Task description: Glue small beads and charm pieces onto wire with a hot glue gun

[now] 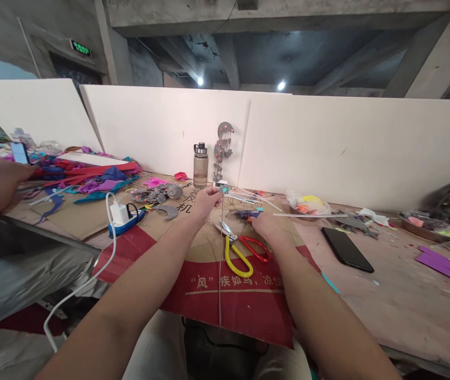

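Left hand (210, 200): raised over the middle of the work area, thumb and fingertips pressed together, pinching a small teal piece (225, 188) at its edge. The piece sits up at the fingertips, in front of the white panels. A thin grey cord (220, 298) runs down below the pinch, past the scissors, toward the near edge of the cardboard sheet (252, 314).

Right hand (267, 228): low over the cardboard, just beside a dark blue bundle (246, 214). Its fingertips are largely turned away from view — I cannot tell whether they grip anything.

Scissors (231, 237), one handle yellow and one red, lie on the cardboard between the forearms, blades pointing away from the worker.

Surroundings: a grey crescent (168, 212) and a blue power strip (128, 224) with a white charger (119, 214) are to the left. A drink bottle (200, 171) stands at the back, near a grey decoration (219, 151) with pink dots. A black phone (346, 249) lies flat on the table (414, 311) at right. At far left — a co-worker's hand (9, 171), beside heaped coloured strips (94, 171).
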Demonstrator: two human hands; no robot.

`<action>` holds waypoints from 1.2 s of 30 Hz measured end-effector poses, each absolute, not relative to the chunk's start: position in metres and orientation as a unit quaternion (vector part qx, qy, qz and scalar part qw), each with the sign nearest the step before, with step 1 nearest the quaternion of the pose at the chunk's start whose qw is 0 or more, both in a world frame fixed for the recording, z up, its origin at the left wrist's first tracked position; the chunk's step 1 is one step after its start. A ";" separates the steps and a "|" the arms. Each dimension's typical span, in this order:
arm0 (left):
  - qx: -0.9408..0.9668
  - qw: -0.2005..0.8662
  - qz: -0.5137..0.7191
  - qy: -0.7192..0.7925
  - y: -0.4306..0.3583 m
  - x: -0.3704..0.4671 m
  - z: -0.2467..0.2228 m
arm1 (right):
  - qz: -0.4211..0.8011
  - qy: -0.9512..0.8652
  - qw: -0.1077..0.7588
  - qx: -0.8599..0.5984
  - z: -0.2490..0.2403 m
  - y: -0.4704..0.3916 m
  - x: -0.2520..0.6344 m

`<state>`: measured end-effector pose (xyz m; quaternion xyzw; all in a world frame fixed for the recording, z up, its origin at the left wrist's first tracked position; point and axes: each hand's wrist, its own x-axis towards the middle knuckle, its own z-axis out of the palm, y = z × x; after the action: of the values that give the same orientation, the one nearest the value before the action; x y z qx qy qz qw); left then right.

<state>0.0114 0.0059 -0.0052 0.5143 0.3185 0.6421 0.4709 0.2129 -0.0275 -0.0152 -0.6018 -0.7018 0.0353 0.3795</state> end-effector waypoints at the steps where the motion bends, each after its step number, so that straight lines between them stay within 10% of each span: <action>1: 0.530 0.448 0.644 0.324 0.006 0.013 -0.006 | 0.036 -0.682 0.381 -0.624 -0.015 -0.027 0.210; 13: 0.598 0.316 0.636 0.371 -0.002 0.023 -0.009 | 0.543 -0.507 0.567 -0.355 0.001 -0.048 0.147; 36: 0.534 0.545 0.585 0.274 -0.012 0.033 -0.006 | 0.134 -0.639 0.545 -0.527 0.000 -0.039 0.166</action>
<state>0.0329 -0.0123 -0.0063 0.5344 0.2739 0.5854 0.5446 0.1656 -0.0395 -0.0002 -0.5267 -0.6389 0.1335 0.5446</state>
